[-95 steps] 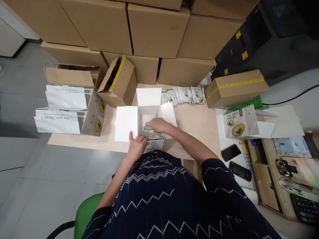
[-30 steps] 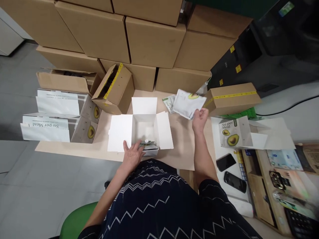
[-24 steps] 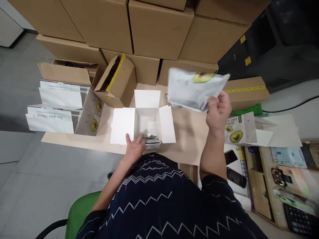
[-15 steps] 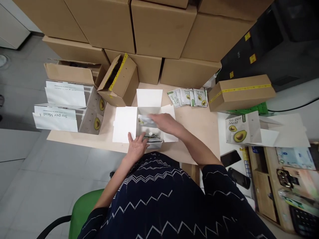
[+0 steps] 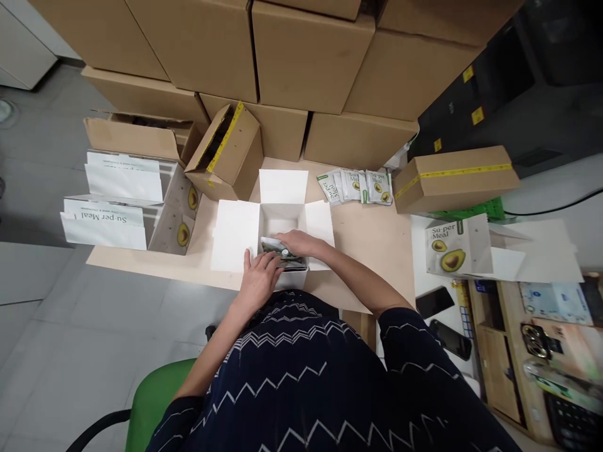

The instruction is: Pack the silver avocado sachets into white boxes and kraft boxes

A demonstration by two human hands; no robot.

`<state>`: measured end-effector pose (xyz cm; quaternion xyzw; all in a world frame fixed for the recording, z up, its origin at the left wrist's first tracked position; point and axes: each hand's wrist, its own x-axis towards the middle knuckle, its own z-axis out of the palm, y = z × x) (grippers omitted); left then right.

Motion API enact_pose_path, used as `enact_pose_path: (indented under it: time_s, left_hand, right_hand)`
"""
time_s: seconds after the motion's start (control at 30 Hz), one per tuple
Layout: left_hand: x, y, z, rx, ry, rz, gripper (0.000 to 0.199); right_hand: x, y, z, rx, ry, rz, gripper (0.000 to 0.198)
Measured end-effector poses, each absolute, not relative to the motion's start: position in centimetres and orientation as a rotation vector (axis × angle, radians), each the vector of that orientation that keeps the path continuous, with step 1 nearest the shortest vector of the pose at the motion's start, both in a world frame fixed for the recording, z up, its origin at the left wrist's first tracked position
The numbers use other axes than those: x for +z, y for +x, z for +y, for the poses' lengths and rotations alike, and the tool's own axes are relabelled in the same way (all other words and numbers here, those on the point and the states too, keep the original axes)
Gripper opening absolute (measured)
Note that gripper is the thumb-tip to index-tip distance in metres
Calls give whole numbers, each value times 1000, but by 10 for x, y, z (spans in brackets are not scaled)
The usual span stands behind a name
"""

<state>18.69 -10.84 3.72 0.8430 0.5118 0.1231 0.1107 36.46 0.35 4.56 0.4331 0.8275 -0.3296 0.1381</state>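
An open white box [image 5: 287, 280] stands on the table in front of me, its flaps folded out. Several spouted pouches [image 5: 282, 253] are packed on edge along its near side, and a white cap shows among them. My right hand [image 5: 301, 243] reaches inside and grips the top of a pouch at the front of that row; its fingertips are partly hidden. Resting at the box's near left corner, my left hand [image 5: 259, 276] has its fingers stretched out over the pouches' edge, with nothing visibly held.
Several Su-per Meal sachets [image 5: 353, 186] lie fanned behind the box to the right. White printed boxes [image 5: 172, 226] and an open carton [image 5: 235, 150] stand left. Stacked cartons [image 5: 311, 56] line the back. Right are a taped carton [image 5: 461, 179], another white box [image 5: 456, 246] and phones [image 5: 436, 302].
My right hand has moved down toward me inside the box, bringing its pouch against the others. My left hand's fingers have shifted slightly inward over the pouches.
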Motion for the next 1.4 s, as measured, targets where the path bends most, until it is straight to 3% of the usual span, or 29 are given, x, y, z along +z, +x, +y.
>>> enact_pose_path:
  time_s: [0.23, 0.4, 0.5, 0.6, 0.63, 0.7, 0.77, 0.83, 0.97, 1.2, 1.4]
  left_hand:
    - [27, 200, -72, 308, 2574, 1558, 58]
    - [23, 204, -57, 38, 2540, 1545, 54]
    - [24, 204, -57, -11, 2532, 1527, 36]
    - [22, 204, -59, 24, 2535, 1488, 27]
    - [21, 204, -59, 43, 2538, 1478, 27]
    - [19, 203, -60, 76, 2551, 1461, 29]
    - [18, 203, -61, 89, 2563, 1453, 30]
    - [17, 203, -61, 96, 2569, 1447, 30]
    - [16, 203, -62, 137, 2550, 1449, 30]
    - [18, 203, -62, 126, 2550, 1452, 30]
    - [18, 202, -62, 148, 2575, 1432, 30]
  right_hand:
    - [49, 359, -5, -913, 1220, 2411, 27]
    - [62, 365, -9, -950, 1223, 2404, 26]
    - [80, 389, 1, -1369, 1332, 2519, 26]
    - [82, 431, 30, -1783, 1966, 2543, 31]
    - [77, 446, 43, -1717, 2282, 2479, 33]
    - [56, 474, 68, -1258, 2754, 2272, 32]
    - [28, 494, 89, -788, 2785, 2043, 30]
    - [1, 503, 101, -563, 2606, 1877, 33]
    - [-38, 502, 108, -480, 2353, 1759, 46]
    - [-61, 493, 106, -460, 2218, 1847, 40]
    - [-48, 501, 68, -407, 2618, 1878, 40]
